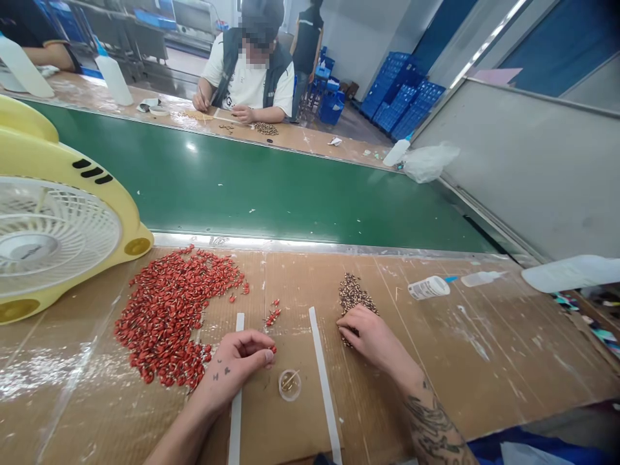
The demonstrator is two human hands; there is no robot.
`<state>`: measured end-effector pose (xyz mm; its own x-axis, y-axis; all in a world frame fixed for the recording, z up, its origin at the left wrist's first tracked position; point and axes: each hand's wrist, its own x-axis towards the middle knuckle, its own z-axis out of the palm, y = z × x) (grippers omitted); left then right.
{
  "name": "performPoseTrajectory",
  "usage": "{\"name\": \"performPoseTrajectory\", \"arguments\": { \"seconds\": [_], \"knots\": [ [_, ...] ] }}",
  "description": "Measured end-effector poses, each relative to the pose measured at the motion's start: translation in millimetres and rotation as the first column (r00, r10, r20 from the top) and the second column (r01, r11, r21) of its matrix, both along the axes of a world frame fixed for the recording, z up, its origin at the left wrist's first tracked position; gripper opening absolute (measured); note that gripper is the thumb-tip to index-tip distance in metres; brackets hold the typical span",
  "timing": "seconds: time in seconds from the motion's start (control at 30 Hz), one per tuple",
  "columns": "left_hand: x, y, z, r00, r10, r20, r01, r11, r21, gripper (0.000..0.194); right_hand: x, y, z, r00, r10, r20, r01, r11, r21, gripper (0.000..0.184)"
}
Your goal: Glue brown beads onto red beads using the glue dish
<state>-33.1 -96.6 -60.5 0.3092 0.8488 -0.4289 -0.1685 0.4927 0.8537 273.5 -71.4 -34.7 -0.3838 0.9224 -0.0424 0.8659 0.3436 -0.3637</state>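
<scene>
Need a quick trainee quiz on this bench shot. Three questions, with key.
1. Which pile is the right hand on: the red pile or the brown pile?
2. True or false: the dish lies between the two white strips.
3. What colour is the piece at the fingertips of the left hand?

Key: 1. Brown pile. 2. True. 3. Red.
</scene>
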Motion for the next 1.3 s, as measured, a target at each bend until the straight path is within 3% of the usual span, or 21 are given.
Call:
{"name": "performPoseTrajectory", "arguments": {
  "seconds": [0.13, 0.27, 0.37, 0.5, 0.63, 0.8, 1.0, 1.3],
  "knots": [
    [0, 0, -0.8, 1.0, 0.004, -0.002, -0.004, 1.0, 0.013, 0.016, -1, 2, -0.4, 0.999, 0.012, -0.036, -0.01, 0.999, 0.031, 0.017],
    [2, 0, 2.3, 1.0, 0.031, -0.003, -0.03, 0.999, 0.022, 0.015, -7, 0, 4.8, 0.968, -0.067, -0.241, 0.071, 0.997, 0.009, 0.01],
    [4, -1, 2.9, 0.997, 0.072, 0.007, -0.072, 0.997, 0.03, 0.015, -26, 0, 10.1, 0.893, -0.087, -0.443, 0.055, 0.995, -0.084, 0.014],
    [5, -2, -0.3, 0.991, 0.134, 0.008, -0.134, 0.989, 0.059, 0.016, -62, 4, 13.3, 0.744, -0.018, -0.668, -0.156, 0.967, -0.201, 0.014],
    [7, -2, -1.5, 0.984, 0.18, 0.019, -0.181, 0.979, 0.093, 0.015, -90, 3, 7.6, 0.598, -0.148, -0.788, -0.178, 0.934, -0.311, 0.011],
    [10, -6, -0.9, 0.975, 0.223, 0.0, -0.218, 0.953, 0.212, 0.007, -108, -2, -5.8, 0.49, -0.126, -0.863, -0.092, 0.977, -0.194, 0.013],
    [11, -13, -6.6, 0.966, 0.247, -0.073, -0.2, 0.898, 0.391, 0.008, -117, -5, -14.2, 0.483, -0.05, -0.874, -0.048, 0.995, -0.084, 0.005],
    [8, -12, -6.9, 0.962, 0.242, -0.123, -0.15, 0.851, 0.504, 0.007, -123, -8, -13.7, 0.549, 0.086, -0.832, -0.098, 0.994, 0.038, 0.007]
  ]
}}
